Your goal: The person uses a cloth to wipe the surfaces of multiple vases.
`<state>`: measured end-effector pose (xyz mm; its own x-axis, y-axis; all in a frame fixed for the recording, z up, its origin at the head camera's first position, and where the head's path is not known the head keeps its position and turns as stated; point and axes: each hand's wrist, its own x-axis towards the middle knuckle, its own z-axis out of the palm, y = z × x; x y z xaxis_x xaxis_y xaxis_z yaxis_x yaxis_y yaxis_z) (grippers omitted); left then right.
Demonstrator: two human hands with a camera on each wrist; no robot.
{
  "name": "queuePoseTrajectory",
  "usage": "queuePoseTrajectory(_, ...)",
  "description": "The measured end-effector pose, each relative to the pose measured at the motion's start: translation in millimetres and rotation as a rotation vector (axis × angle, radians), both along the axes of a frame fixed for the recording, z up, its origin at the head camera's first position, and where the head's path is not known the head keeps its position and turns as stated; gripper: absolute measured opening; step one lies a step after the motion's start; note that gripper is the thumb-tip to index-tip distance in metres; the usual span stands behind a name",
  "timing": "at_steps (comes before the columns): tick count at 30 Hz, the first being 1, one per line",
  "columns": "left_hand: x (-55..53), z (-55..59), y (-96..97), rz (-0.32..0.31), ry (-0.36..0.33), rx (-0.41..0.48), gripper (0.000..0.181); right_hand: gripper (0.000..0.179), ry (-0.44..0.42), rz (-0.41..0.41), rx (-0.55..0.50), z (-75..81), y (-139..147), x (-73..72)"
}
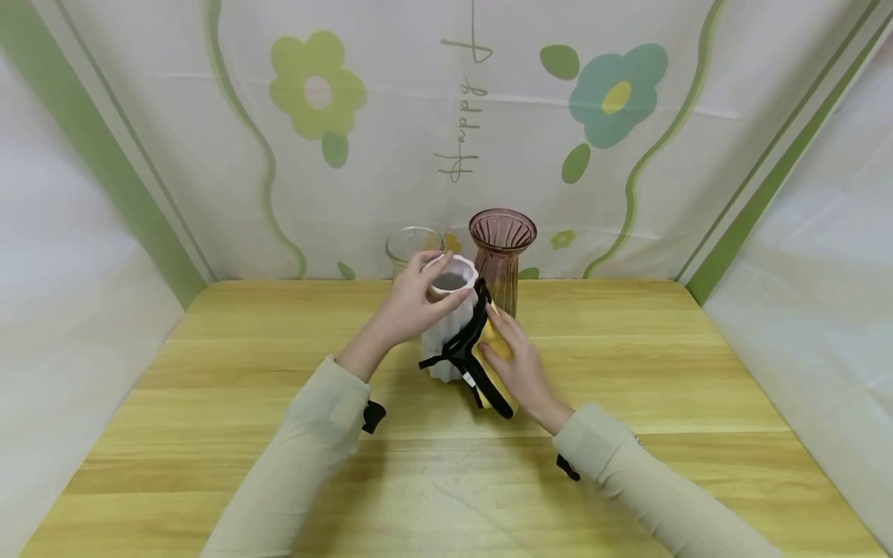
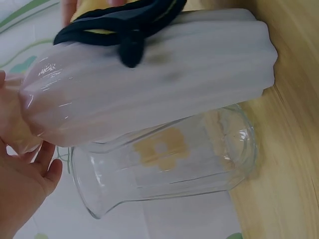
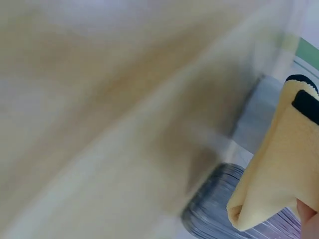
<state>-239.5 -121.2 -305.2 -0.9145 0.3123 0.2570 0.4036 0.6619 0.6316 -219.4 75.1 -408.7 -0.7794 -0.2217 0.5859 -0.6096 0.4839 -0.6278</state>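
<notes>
A white fluted vase (image 1: 434,353) stands on the table in the middle of the head view. My left hand (image 1: 408,310) grips its rim, with the thumb on the near side and fingers on the far side. In my right hand (image 1: 523,376) is a folded yellow cloth with black edging (image 3: 279,164), held against the vase's right side. The left wrist view shows the vase (image 2: 149,89) lengthwise, with the cloth's black trim (image 2: 130,47) over its side. Part of the vase lies hidden behind the trim in the head view.
A clear glass vase (image 2: 164,167) stands close behind the white one to the left. The purple ribbed glass vase (image 1: 501,267) is behind on the right, near the table's back edge. Beyond the wooden table (image 1: 279,372) hangs a flowered curtain (image 1: 391,155).
</notes>
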Motion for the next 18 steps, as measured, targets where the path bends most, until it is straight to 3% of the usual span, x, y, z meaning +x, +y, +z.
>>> queuePoseTrajectory(5, -2.7, -1.4, -3.6, -0.036, -0.055, 0.059, 0.071, 0.060, 0.081, 0.005, -0.020, 12.1, -2.0, -3.6)
queuePoseTrajectory(9, -3.5, -2.3, -5.0, -0.066, -0.083, 0.084, 0.069, 0.061, 0.066, 0.005, -0.013, 15.4, -3.1, -3.0)
queuePoseTrajectory(14, -4.0, -3.8, -3.6, -0.089, -0.089, 0.130, 0.068, 0.062, -0.048, -0.004, 0.024, 8.6, -1.2, -1.8)
queuePoseTrajectory(18, -4.1, -4.3, -2.8, -0.080, -0.091, 0.131, 0.070, 0.061, -0.161, -0.014, 0.113, -2.6, 2.3, -2.3)
